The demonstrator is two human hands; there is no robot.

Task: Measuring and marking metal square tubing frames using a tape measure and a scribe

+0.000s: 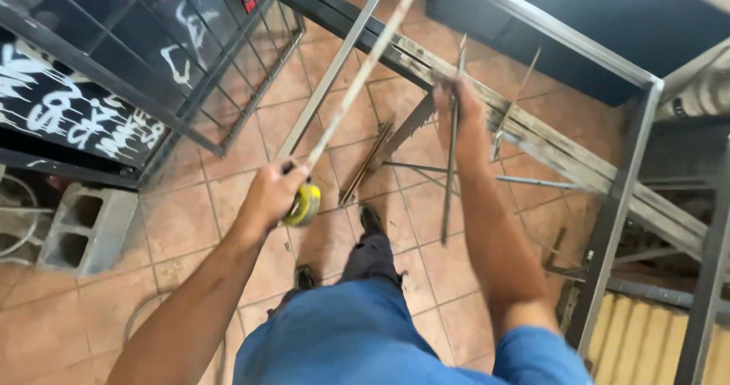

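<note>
Gripping tape measure (303,204) left hand (272,193), right hand (455,113) holding rod (452,164)

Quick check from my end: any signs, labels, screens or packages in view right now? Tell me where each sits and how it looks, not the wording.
Dark board: upper left, behind a metal grille; black panel with white scrawled paint marks.
Tape measure: in the left hand; round yellow case, its label too blurred to make out, blade pulled out upward.
No screens or packages visible.

Person, seen from above: is wearing a blue short-sleeved shirt (357,339), dark trousers (370,259) and dark shoes (370,218); forearms are showing bare, hands ungloved.
</note>
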